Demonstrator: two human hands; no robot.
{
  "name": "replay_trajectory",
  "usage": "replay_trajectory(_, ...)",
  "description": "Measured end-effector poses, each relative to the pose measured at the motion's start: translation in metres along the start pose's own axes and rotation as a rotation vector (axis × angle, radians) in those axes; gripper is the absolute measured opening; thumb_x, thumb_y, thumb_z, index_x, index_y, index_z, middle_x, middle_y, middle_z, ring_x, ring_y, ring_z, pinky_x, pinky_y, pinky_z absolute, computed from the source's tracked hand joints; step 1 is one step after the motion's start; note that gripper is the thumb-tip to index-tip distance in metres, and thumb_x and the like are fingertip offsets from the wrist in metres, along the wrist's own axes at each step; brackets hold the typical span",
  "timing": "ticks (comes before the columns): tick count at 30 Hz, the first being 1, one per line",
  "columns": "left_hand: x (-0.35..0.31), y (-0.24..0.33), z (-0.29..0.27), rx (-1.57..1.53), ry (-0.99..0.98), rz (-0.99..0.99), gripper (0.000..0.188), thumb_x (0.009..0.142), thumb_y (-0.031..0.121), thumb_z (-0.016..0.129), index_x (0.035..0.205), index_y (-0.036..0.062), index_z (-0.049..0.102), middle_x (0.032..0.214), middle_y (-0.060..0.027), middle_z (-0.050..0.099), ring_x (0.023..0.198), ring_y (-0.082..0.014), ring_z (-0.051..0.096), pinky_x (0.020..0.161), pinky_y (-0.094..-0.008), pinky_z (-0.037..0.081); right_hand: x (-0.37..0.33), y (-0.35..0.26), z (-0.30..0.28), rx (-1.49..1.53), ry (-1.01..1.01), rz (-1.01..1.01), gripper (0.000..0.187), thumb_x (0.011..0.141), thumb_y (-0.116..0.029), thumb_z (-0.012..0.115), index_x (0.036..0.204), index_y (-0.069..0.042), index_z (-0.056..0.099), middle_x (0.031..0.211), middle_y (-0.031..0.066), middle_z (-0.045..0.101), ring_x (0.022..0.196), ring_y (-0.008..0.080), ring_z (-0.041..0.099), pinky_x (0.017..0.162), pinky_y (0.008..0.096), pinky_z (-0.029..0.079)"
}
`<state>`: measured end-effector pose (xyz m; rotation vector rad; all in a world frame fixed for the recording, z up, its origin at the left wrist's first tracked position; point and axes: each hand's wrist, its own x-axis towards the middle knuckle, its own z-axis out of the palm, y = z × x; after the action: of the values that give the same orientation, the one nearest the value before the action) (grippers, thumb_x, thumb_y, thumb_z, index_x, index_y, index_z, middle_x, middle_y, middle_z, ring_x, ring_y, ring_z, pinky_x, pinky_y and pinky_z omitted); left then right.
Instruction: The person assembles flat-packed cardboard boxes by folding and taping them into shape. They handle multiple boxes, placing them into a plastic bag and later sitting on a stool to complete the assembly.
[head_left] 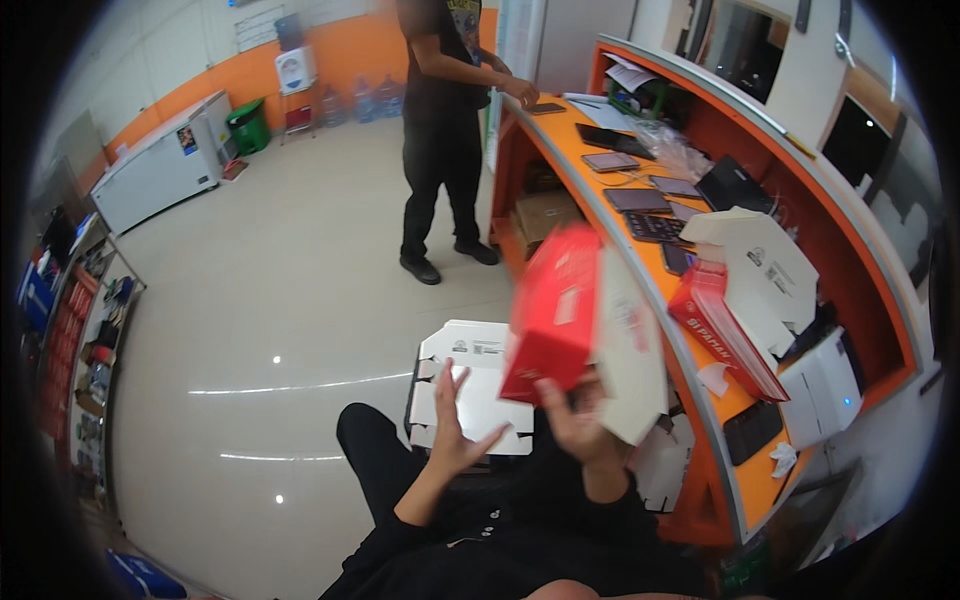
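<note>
My right hand (580,425) grips a red folded food carton (552,320) by its lower edge. The carton is lifted above my lap and smeared by motion, and its pale lid flap (632,350) hangs open on the right. Just left of it is my left hand (455,425), raised with fingers spread and nothing in it. Beneath the hands a flat white carton sheet (485,370) lies with its printed flap facing up; the held carton and my hands hide part of it. Another red carton (715,315) stands on the counter with its white lid up.
The orange counter (745,400) curves along my right, bearing several phones, a white printer (822,385) and a plastic bag (672,148). A person in black (445,130) stands at its far end. A chest freezer (160,175) and a shelf rack (95,350) are at left.
</note>
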<state>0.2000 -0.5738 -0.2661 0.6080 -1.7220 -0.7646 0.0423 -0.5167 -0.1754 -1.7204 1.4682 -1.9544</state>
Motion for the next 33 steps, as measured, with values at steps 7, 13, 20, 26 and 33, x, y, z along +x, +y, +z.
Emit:
replay_trajectory(7,-0.105,-0.190,0.013,0.639,-0.029,-0.625,0.097,0.070,0.020,0.073,0.141,-0.0077,0.014,0.146,-0.0280,0.014,0.134,-0.0415,0.023,0.110,-0.0460,0.021,0.126,-0.058,-0.134,-1.233,0.444,-0.288,0.025,0.085,-0.007,0.059,0.108,-0.001,0.051,0.087,0.0175,0.064,0.080,0.0301,0.064,0.077,0.0386,0.049)
replay_trajectory(13,-0.133,-0.214,-0.001,0.835,-0.264,-0.933,0.108,0.066,0.029,0.078,0.143,-0.0058,0.010,0.147,-0.0268,0.017,0.138,-0.0381,0.017,0.113,-0.0495,0.014,0.168,0.064,-0.235,-1.587,0.235,0.625,0.029,0.085,-0.023,0.056,0.107,-0.004,0.057,0.096,0.0228,0.065,0.091,0.0392,0.063,0.079,0.0464,0.048)
replay_trajectory(20,-0.143,-0.219,0.005,0.973,-0.233,-0.777,0.101,0.066,0.024,0.078,0.139,-0.0106,0.018,0.146,-0.0277,0.021,0.136,-0.0372,0.022,0.113,-0.0467,0.013,0.166,0.072,-0.197,-1.177,0.065,0.624,0.066,0.074,-0.032,0.073,0.118,0.007,0.043,0.108,0.0290,0.059,0.104,0.0421,0.057,0.092,0.0400,0.045)
replay_trajectory(26,-0.142,-0.213,0.020,1.189,-0.263,-0.511,0.066,0.078,0.013,0.062,0.133,-0.0088,0.032,0.137,-0.0253,0.035,0.131,-0.0368,0.031,0.112,-0.0445,0.020,0.161,0.072,-0.193,-1.138,0.103,0.553,0.069,0.071,-0.020,0.074,0.122,0.006,0.035,0.112,0.0296,0.056,0.105,0.0423,0.056,0.090,0.0445,0.045)
replay_trajectory(33,-0.142,-0.215,0.020,0.994,-0.324,-0.402,0.031,0.082,0.003,0.051,0.112,-0.0033,0.050,0.119,-0.0170,0.048,0.113,-0.0312,0.048,0.091,-0.0383,0.044,0.081,0.130,-0.027,-0.785,-0.007,-0.024,0.034,0.079,-0.015,0.066,0.108,-0.001,0.055,0.095,0.0156,0.059,0.088,0.0298,0.057,0.079,0.0365,0.046)
